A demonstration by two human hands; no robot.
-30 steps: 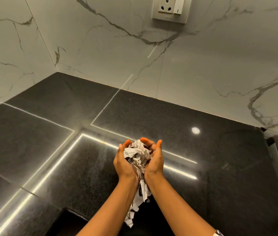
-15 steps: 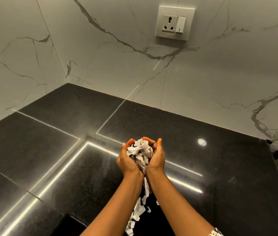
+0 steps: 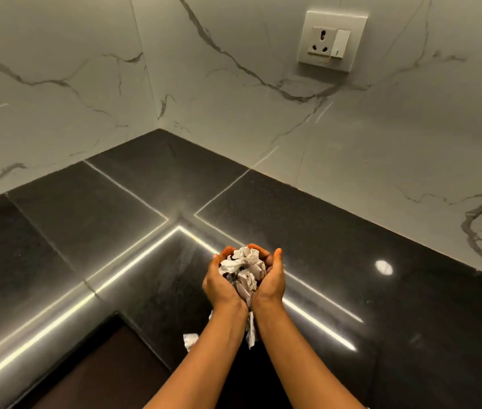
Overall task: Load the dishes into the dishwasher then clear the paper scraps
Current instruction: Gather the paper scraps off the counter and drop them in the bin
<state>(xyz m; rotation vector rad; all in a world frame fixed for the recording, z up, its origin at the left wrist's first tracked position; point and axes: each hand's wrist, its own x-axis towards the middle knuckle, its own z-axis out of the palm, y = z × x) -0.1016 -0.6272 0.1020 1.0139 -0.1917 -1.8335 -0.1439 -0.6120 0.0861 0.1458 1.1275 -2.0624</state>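
A crumpled bundle of white paper scraps (image 3: 244,268) sits cupped between my two palms above the black countertop (image 3: 352,261). My left hand (image 3: 219,283) presses it from the left and my right hand (image 3: 269,278) from the right, fingers curled around it. A few strips hang down below my wrists, and one loose scrap (image 3: 189,340) shows by my left forearm; I cannot tell whether it lies on the counter or is falling. No dishes or dishwasher are in view.
The glossy black counter meets white marbled walls in a corner (image 3: 158,129) at the back. A wall socket with a switch (image 3: 332,41) sits high on the right wall. The counter's front edge (image 3: 133,329) borders a dark brown floor area below left.
The view has tilted up, showing more wall and the whole socket. My hands stay cupped on the paper, now holding it tighter; fewer strips dangle below, and one scrap has come loose.
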